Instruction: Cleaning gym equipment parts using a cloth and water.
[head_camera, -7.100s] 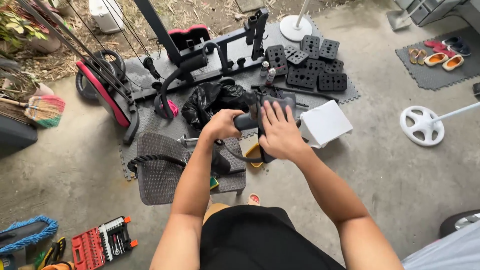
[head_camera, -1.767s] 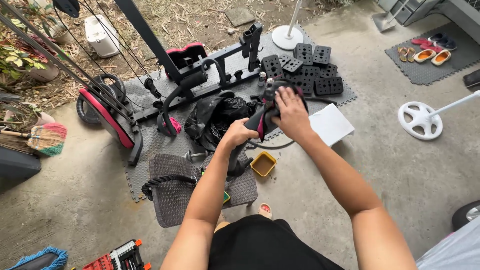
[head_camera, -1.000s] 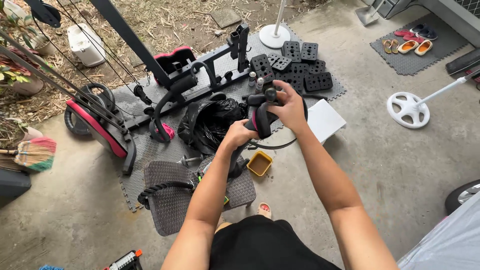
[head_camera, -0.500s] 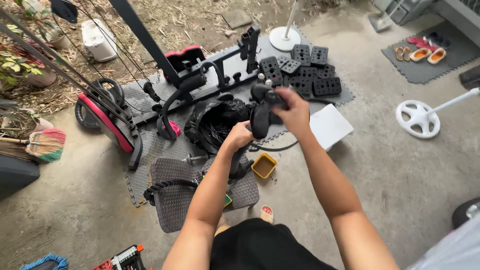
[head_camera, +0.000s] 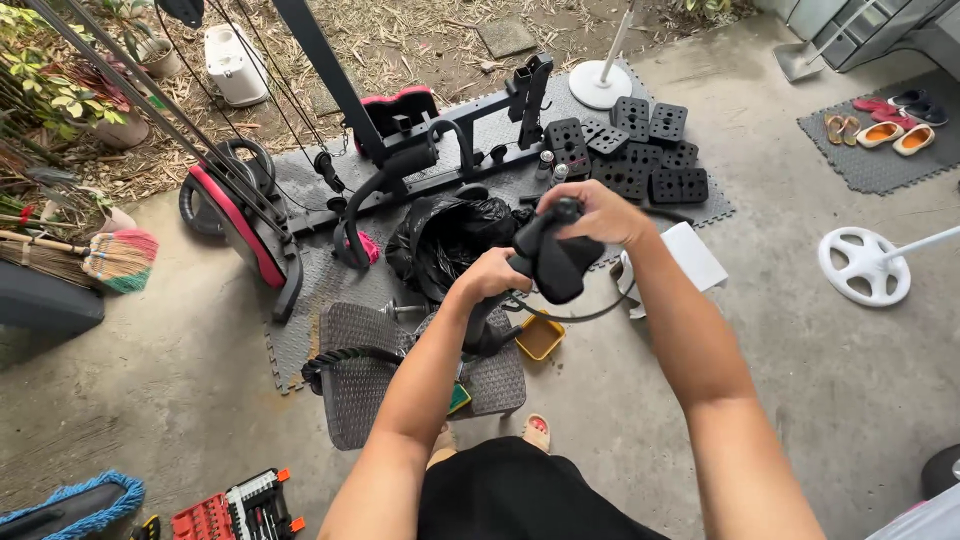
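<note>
My left hand (head_camera: 489, 276) grips the lower part of a black padded handlebar piece (head_camera: 556, 262) that I hold up in front of me. My right hand (head_camera: 597, 211) is closed over its top end, fingers wrapped around the black knob there. A thin black cable (head_camera: 572, 316) loops down from the piece. Below it on the floor lie a small yellow tray (head_camera: 540, 337) and a grey woven seat pad (head_camera: 358, 372).
A black and red exercise machine frame (head_camera: 420, 150) lies on grey foam mats with a black plastic bag (head_camera: 448, 233) and black perforated blocks (head_camera: 640, 150). A white box (head_camera: 695, 258), white fan bases (head_camera: 864, 265), a broom (head_camera: 100, 258), a red tool set (head_camera: 230, 505) and sandals (head_camera: 885, 132) surround me.
The view shifted slightly. My right hand turned the top of the handlebar piece, so its padded black part now hangs lower and right. My left hand kept its grip.
</note>
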